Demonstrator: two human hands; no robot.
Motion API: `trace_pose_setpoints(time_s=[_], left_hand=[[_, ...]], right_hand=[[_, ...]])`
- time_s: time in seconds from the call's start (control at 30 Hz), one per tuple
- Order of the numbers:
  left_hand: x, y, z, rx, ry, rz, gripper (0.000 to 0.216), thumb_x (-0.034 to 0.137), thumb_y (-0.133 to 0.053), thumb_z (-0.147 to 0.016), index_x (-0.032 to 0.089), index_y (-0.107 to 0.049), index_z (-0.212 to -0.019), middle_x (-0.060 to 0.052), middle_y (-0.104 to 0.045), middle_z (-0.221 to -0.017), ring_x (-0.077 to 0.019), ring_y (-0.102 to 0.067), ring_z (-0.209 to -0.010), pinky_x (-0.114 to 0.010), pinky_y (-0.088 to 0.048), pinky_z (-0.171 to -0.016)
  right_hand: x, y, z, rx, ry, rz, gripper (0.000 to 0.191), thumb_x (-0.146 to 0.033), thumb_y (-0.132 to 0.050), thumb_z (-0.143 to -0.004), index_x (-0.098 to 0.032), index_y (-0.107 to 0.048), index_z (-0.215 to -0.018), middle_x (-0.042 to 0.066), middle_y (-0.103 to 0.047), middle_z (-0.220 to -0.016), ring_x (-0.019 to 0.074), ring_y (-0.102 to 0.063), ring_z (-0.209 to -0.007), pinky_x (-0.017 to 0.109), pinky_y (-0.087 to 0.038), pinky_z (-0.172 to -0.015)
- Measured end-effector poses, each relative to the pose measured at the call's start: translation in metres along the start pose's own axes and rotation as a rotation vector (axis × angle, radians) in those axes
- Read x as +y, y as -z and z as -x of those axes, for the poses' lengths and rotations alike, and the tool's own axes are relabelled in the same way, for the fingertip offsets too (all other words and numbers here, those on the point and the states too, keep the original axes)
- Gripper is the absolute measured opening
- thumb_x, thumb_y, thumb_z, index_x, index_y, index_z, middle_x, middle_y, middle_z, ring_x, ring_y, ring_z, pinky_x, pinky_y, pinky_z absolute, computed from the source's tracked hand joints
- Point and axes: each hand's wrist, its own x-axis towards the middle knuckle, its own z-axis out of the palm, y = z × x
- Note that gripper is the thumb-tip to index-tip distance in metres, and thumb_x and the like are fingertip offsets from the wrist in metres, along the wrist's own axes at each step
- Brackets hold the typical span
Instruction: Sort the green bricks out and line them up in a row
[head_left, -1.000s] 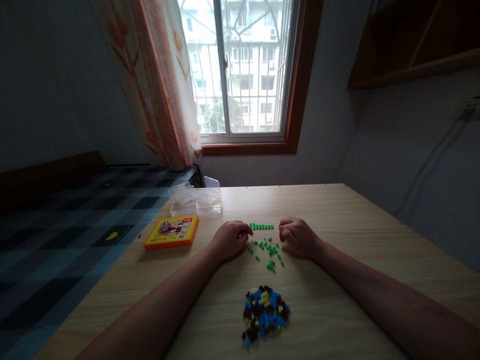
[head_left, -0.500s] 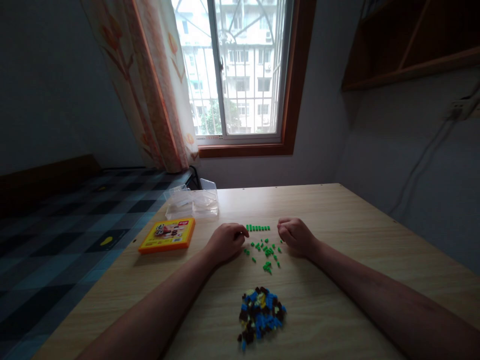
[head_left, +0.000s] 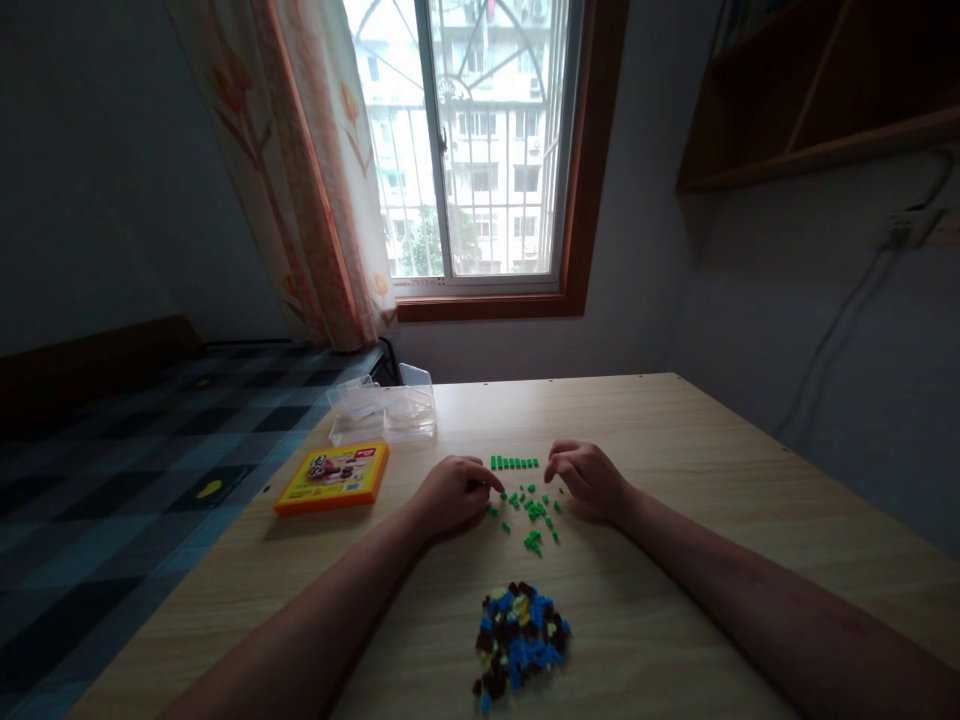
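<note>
Several small green bricks [head_left: 535,509] lie scattered between my hands. Behind them, more green bricks stand in a neat row [head_left: 514,463]. My left hand [head_left: 457,493] rests at the left of the scatter, its index finger stretched out to a loose brick and the other fingers curled loosely. By the right end of the row is my right hand [head_left: 587,480], fingers bent and drawn together; whatever is between the fingertips is too small to make out. Nearer to me sits a mixed pile of blue, dark brown and yellow bricks [head_left: 521,640].
A yellow and orange box [head_left: 334,478] lies left of my left arm on the wooden table [head_left: 660,425]. Behind it stand clear plastic trays [head_left: 384,412]. A bed with a checked cover [head_left: 225,420] adjoins the table's left side.
My left index finger has moved out toward a loose green brick. My right hand has shifted left to the row's end, its fingers less tightly curled. The view has tilted slightly up.
</note>
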Motion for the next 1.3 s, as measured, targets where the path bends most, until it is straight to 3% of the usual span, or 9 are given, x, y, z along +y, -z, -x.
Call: trace_pose_setpoints(time_s=[0.13,0.67,1.0,1.3], left_hand=[[0.001,0.001,0.001,-0.019,-0.003,-0.023,0.037,0.006,-0.051,-0.072,0.022,-0.081,-0.086,-0.002,-0.067,-0.073,-0.0103,-0.057,-0.060,-0.020,-0.045,-0.062],[0.001,-0.001,-0.001,0.001,0.043,-0.121,0.035,0.009,-0.052,-0.077,0.025,-0.080,-0.090,-0.002,-0.072,-0.080,-0.0128,-0.062,-0.068,-0.022,-0.047,-0.068],[0.006,0.000,0.001,-0.062,0.028,-0.289,0.040,0.017,-0.052,-0.083,0.033,-0.074,-0.113,-0.002,-0.074,-0.092,-0.0179,-0.066,-0.079,-0.026,-0.046,-0.071],[0.007,0.000,-0.001,-0.022,0.053,-0.171,0.032,0.015,-0.050,-0.082,0.026,-0.078,-0.093,-0.002,-0.072,-0.087,-0.0154,-0.064,-0.075,-0.023,-0.047,-0.071]], right_hand=[[0.000,-0.003,-0.001,-0.061,0.014,0.004,0.041,-0.020,-0.038,-0.096,-0.017,-0.077,-0.085,0.007,-0.066,-0.084,0.0154,-0.063,-0.075,0.028,-0.049,-0.074],[-0.014,-0.002,-0.004,-0.202,0.017,0.142,0.043,-0.026,-0.034,-0.099,-0.020,-0.077,-0.093,0.007,-0.064,-0.090,0.0156,-0.062,-0.079,0.028,-0.047,-0.077],[0.001,-0.007,-0.002,-0.123,-0.038,0.170,0.042,-0.026,-0.035,-0.100,-0.020,-0.076,-0.095,0.006,-0.065,-0.091,0.0150,-0.062,-0.079,0.027,-0.048,-0.076],[0.005,-0.007,-0.001,-0.075,-0.061,0.136,0.045,-0.026,-0.035,-0.101,-0.018,-0.076,-0.084,0.007,-0.067,-0.086,0.0154,-0.062,-0.075,0.028,-0.048,-0.075]])
